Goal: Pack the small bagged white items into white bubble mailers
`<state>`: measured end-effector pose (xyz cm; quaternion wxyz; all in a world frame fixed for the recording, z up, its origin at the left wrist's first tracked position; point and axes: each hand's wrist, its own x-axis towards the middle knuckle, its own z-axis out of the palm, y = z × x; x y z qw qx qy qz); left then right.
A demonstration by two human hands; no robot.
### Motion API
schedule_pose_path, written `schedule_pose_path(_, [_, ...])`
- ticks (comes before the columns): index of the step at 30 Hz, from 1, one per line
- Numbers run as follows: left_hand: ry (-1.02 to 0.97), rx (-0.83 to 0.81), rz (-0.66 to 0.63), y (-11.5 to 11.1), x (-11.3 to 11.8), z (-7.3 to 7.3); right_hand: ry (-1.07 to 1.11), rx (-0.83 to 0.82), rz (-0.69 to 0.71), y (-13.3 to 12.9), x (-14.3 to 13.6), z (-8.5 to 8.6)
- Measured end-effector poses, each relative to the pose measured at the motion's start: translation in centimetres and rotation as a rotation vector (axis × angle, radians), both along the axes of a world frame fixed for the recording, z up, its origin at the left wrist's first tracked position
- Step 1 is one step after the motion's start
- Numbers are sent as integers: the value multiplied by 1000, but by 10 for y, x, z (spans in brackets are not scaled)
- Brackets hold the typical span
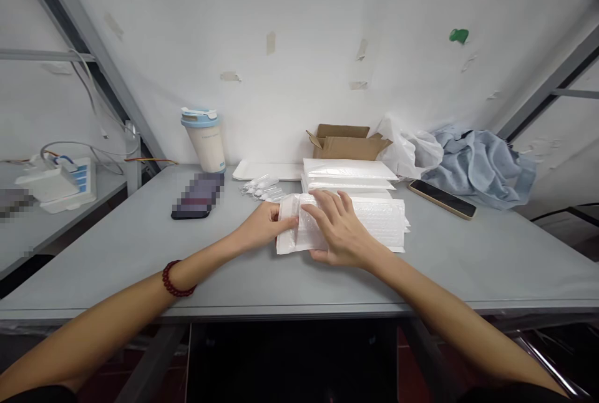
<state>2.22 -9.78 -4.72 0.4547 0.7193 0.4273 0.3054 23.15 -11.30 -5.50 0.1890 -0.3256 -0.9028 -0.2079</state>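
Note:
A white bubble mailer (pixel 379 225) lies lengthwise before me at the middle of the table, its folded end to the left. My left hand (pixel 264 227) is closed on that left end, thumb on top and the other fingers partly hidden behind the edge. Across the mailer's middle reaches my right hand (pixel 337 231), fingers spread over the upper face and thumb at the near edge, gripping it. Just behind is a stack of white mailers (pixel 349 169). Several small clear plastic pieces (pixel 262 186) lie beyond my left hand.
A lidded cup (pixel 206 144) and a blurred phone (pixel 199 197) are at left. Along the wall stand an open cardboard box (pixel 349 146), a white plastic bag (pixel 412 150) and blue cloth (pixel 482 166). Another phone (pixel 442 199) lies right. A white flat packet (pixel 281 170) rests behind.

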Motion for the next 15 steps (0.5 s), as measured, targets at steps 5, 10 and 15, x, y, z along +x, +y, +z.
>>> schedule_pose_path(5, [-10, -13, 84, -2, 2, -2, -10, 62, 45, -4, -2, 1])
schedule_pose_path(10, [-22, -2, 100, 3, 0, -8, 39, 148, 84, -3, -3, -1])
schedule_pose_path(15, [30, 40, 107, 7, -4, -1, 55, 167, 58, 0, -2, -1])
